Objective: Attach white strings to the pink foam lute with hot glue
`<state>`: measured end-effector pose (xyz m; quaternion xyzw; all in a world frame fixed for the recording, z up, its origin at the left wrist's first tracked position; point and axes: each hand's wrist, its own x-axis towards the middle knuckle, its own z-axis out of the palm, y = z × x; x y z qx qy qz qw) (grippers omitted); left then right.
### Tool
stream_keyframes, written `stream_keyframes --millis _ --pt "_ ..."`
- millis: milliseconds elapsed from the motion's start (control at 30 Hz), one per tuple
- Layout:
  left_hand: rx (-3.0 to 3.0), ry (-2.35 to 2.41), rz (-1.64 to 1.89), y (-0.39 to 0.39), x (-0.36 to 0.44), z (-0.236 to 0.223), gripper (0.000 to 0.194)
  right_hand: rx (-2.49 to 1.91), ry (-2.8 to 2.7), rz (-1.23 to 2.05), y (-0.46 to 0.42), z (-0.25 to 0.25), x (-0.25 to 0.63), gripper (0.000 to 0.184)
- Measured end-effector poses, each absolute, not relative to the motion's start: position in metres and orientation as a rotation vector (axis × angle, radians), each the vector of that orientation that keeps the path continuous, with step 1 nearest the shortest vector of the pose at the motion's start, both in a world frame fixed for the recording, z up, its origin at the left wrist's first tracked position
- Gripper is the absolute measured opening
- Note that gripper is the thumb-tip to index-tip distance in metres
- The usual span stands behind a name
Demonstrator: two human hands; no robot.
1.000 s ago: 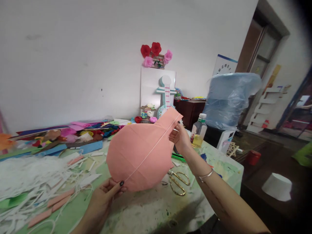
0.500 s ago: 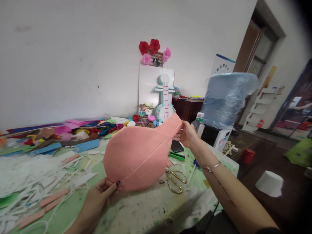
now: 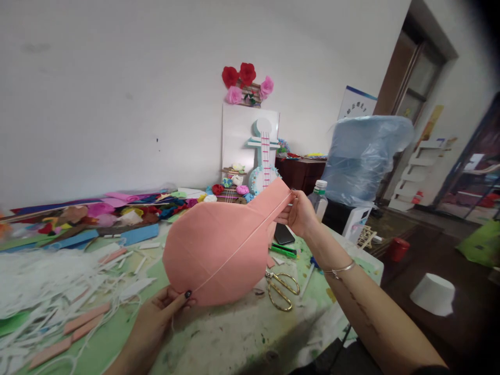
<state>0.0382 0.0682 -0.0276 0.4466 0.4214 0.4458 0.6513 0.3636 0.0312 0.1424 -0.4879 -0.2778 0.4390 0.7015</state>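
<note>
A pink lute-shaped cutout, with a rounded body and a short neck, is held up over the table between both hands. My left hand pinches its lower left edge, thumb in front. At the top of the neck, my right hand grips the right edge. A thin white string runs taut across the cutout from one hand to the other, and its loose end hangs below my left hand. Gold-handled scissors lie just right of the body, their blades partly hidden behind it.
White scraps and strips cover the table's left side, with colored paper behind. A phone, a green utility knife and a bottle are near my right hand. A model instrument stands against the wall.
The pink cutout has shifted very slightly left, its neck a touch higher. Both hands keep their grip, and the string stays stretched between them.
</note>
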Motion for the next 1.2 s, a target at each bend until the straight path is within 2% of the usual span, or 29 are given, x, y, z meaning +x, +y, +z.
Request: stream_keyframes --millis 200,500,567,667,700,800,867,1067,1200 --pt "1.054 0.929 0.981 0.072 0.037 -0.033 0.044 -1.076 -0.648 0.952 0.032 0.142 0.362 0.025" --pt "1.053 0.934 1.012 0.063 0.041 -0.020 0.047 -1.000 -0.816 1.036 0.032 0.133 0.359 0.045" --pt "1.070 0.926 1.008 0.062 0.043 -0.018 0.046 -0.992 -0.871 1.078 0.032 0.126 0.357 0.044" --pt "1.098 0.909 1.004 0.061 0.043 -0.018 0.044 -0.966 -0.969 1.121 0.029 0.114 0.352 0.029" --pt "1.100 0.904 1.010 0.061 0.043 -0.019 0.043 -0.953 -1.003 1.131 0.027 0.110 0.350 0.031" --pt "1.089 0.897 1.035 0.062 0.043 -0.020 0.043 -0.921 -1.078 1.180 0.021 0.098 0.343 0.057" --pt "1.086 0.901 1.048 0.063 0.043 -0.022 0.042 -0.903 -1.093 1.214 0.019 0.090 0.338 0.064" --pt "1.121 0.873 1.046 0.064 0.040 -0.028 0.038 -0.794 -1.033 1.136 0.025 0.068 0.324 0.059" --pt "1.119 0.894 1.009 0.063 0.040 -0.028 0.038 -0.738 -1.001 1.102 0.027 0.063 0.319 0.064"
